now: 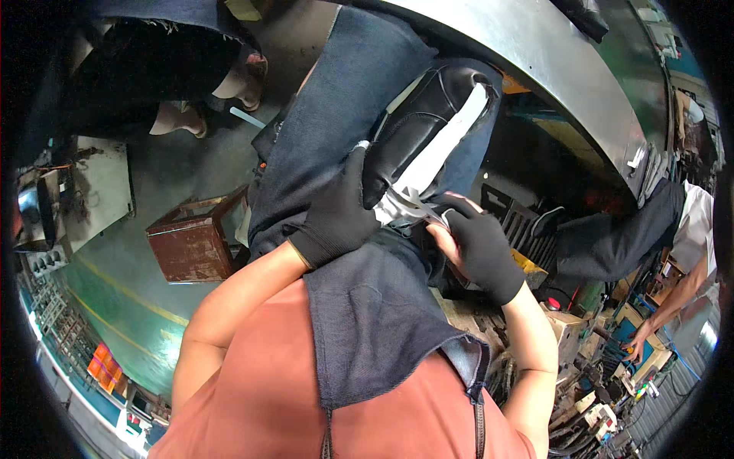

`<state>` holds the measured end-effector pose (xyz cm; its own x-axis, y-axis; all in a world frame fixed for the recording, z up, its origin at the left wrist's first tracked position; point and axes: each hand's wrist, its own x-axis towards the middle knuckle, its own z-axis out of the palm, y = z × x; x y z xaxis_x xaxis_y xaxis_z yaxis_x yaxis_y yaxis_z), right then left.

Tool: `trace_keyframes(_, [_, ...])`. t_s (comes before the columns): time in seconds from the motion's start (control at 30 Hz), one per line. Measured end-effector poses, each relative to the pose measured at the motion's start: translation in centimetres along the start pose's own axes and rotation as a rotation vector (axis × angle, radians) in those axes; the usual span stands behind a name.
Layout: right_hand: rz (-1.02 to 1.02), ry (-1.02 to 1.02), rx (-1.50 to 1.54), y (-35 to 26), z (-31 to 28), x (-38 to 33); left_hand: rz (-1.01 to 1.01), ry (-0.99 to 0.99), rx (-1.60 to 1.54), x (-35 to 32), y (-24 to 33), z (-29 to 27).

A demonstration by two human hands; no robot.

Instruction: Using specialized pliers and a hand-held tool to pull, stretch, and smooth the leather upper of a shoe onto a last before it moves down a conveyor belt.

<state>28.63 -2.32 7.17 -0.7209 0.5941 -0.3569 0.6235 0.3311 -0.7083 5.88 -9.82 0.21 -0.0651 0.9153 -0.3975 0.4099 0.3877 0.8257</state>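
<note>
A black leather shoe [417, 116] lies on its side across my lap, over dark blue denim [348, 69]. A white strip [447, 141] runs along the shoe's sole edge and bunches into crumpled folds [394, 208] at the near end. My left hand [340, 203], in a black knit glove with a pale fingertip showing, grips the shoe's near left side. My right hand [474, 241], in a black glove with bare fingertips, pinches the loose end of the white strip beside the near end of the shoe. Its fingertips partly cover what they hold.
A curved metal table edge [550, 53] arches over the far right. To the left stands a brown wooden stool [195, 241]. Another person's feet [180, 118] are at the upper left. At the right, a co-worker's hand [634, 344] reaches among tools and machine parts.
</note>
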Motion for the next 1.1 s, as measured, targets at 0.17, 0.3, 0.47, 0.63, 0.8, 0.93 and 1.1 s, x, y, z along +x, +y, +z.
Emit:
trace_keyframes(0.17, [0.014,0.029,-0.656,-2.4,-0.5,-0.4,-0.034,-0.01,-0.08,0.5,-0.2,0.6])
trace_keyframes(0.3, [0.248,-0.349,0.315,-1.7,-1.5,0.7,0.021,-0.005,-0.09,0.4,-0.7,-0.5])
trace_keyframes(0.47, [0.033,-0.119,0.297,3.5,2.0,0.2,0.114,-0.054,-0.162,1.9,-1.8,0.0])
trace_keyframes(0.63, [0.227,-0.263,0.301,1.5,-0.8,1.8,-0.042,-0.084,-0.068,1.4,-1.0,-0.6])
trace_keyframes(0.8, [0.085,-0.081,0.031,2.6,1.0,1.6,0.031,-0.13,-0.19,1.8,-1.1,-0.9])
trace_keyframes(0.93, [-0.159,0.09,-0.095,6.2,4.1,2.4,0.178,-0.113,-0.147,3.6,-3.4,-0.6])
trace_keyframes(1.1, [0.027,-0.015,-0.033,3.0,2.6,1.4,0.115,-0.294,-0.332,3.2,-1.8,-2.3])
